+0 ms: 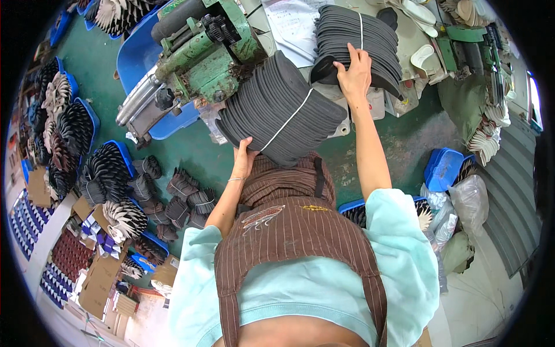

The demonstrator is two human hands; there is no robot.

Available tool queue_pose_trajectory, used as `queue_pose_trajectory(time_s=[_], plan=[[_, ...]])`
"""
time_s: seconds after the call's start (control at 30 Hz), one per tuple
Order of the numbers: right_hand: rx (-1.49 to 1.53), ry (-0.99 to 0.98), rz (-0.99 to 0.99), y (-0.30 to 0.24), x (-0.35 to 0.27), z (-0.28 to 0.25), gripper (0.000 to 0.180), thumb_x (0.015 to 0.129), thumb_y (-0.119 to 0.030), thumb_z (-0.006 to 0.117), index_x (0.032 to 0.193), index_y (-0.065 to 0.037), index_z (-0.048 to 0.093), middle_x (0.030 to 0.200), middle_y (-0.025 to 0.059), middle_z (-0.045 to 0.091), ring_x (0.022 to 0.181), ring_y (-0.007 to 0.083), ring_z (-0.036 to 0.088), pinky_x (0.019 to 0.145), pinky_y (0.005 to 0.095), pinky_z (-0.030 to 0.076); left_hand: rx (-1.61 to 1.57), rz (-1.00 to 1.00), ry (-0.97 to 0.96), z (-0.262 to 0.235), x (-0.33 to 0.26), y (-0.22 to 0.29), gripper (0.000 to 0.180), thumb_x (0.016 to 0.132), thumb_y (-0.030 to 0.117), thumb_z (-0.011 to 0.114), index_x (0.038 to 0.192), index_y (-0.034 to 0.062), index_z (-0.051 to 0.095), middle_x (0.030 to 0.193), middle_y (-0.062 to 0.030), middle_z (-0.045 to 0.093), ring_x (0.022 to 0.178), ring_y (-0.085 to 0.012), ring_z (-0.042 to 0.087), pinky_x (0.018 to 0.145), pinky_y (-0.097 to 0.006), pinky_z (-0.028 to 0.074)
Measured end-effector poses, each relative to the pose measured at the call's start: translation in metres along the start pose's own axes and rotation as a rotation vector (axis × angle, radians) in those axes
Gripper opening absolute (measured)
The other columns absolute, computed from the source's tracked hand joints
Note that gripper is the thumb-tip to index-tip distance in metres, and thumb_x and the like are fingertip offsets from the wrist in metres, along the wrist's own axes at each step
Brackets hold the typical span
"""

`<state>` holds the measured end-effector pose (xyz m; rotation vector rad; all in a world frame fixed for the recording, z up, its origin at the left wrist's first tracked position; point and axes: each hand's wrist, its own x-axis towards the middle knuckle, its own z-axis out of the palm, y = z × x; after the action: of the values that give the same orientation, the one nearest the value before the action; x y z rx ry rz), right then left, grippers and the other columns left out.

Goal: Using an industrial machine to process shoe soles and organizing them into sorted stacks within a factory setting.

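Two tied bundles of dark grey shoe insoles sit at the middle of the scene, each bound by one white string. The nearer bundle (281, 110) rests against the person's lap, on the brown striped apron (289, 225); the left hand (244, 155) is cupped under its near left edge, fingers curled onto the stack. The farther bundle (358, 43) lies on the workbench (404, 34), and the right hand (354, 72) is spread flat over its near edge, fingers apart and pressing on it. The two bundles are just beside each other, almost touching.

One green machine (202, 52) with a black roller stands far left of the nearer bundle, very close to it. One sheet of paper (292, 26) lies on the bench behind the bundles.

On the left floor lie roughly a dozen smaller tied insole bundles (173, 196), beside several blue trays (87, 115) holding fanned stacks. One more blue tray (442, 168) sits right. Bare green floor (196, 153) shows between the machine and the floor bundles, and a second patch to the right of the forearm.
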<state>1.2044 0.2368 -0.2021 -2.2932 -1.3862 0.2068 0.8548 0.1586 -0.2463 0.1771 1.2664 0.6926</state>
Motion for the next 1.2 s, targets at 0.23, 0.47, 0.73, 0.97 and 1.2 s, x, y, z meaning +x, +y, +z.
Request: queue_pose_trajectory(time_s=[0.23, 0.47, 0.73, 0.97, 1.2], plan=[[-0.068, 0.255, 0.025, 0.002, 0.020, 0.017, 0.052, 0.069, -0.011, 0.072, 0.116, -0.001, 0.053, 0.112, 0.0156, 0.049, 0.107, 0.0344, 0.047, 0.089, 0.0390, 0.042, 0.026, 0.002, -0.015, 0.023, -0.017, -0.001, 0.053, 0.080, 0.016, 0.062, 0.125, 0.0050, 0.038, 0.119, -0.0086, 0.049, 0.105, -0.0234, 0.052, 0.087, -0.043, 0.048], [0.343, -0.085, -0.051, -0.022, -0.034, -0.003, 0.052, 0.074, -0.022, 0.070, 0.117, 0.000, 0.052, 0.123, 0.0171, 0.049, 0.112, 0.0353, 0.047, 0.094, 0.0386, 0.039, 0.316, 0.112, 0.036, 0.000, -0.021, 0.012, 0.065, 0.072, 0.021, 0.071, 0.125, 0.0009, 0.038, 0.117, -0.0083, 0.051, 0.103, -0.0170, 0.051, 0.079, -0.030, 0.047], [0.239, -0.413, -0.073, -0.088, -0.106, 0.028, 0.142, 0.044, -0.051, 0.084, 0.140, 0.006, -0.004, 0.140, 0.0306, 0.020, 0.130, 0.0424, 0.024, 0.105, 0.0514, 0.021, 0.438, -0.069, -0.046, 0.008, 0.008, 0.034, 0.082, 0.071, 0.027, 0.074, 0.131, -0.0056, 0.030, 0.124, -0.0184, 0.048, 0.110, -0.0271, 0.052, 0.087, -0.038, 0.047], [0.135, -0.398, -0.043, -0.096, -0.123, 0.024, 0.142, 0.039, -0.045, 0.086, 0.142, 0.000, 0.000, 0.144, 0.0279, 0.011, 0.135, 0.0406, 0.013, 0.107, 0.0576, 0.012, 1.406, 1.183, 0.112, 0.062, -0.043, 0.065, 0.089, 0.072, 0.030, 0.071, 0.140, -0.0008, 0.022, 0.143, -0.0262, 0.024, 0.135, -0.0362, 0.021, 0.108, -0.050, 0.018], [0.233, -0.303, 0.031, -0.077, -0.094, 0.015, 0.124, 0.052, -0.041, 0.082, 0.141, 0.002, 0.008, 0.141, 0.0262, 0.026, 0.133, 0.0361, 0.026, 0.107, 0.0513, 0.020, 1.710, 1.181, -0.169, 0.091, 0.014, 0.063, 0.063, 0.083, 0.033, 0.055, 0.137, 0.0071, 0.035, 0.144, -0.0133, 0.031, 0.133, -0.0316, 0.026, 0.106, -0.054, 0.019]])
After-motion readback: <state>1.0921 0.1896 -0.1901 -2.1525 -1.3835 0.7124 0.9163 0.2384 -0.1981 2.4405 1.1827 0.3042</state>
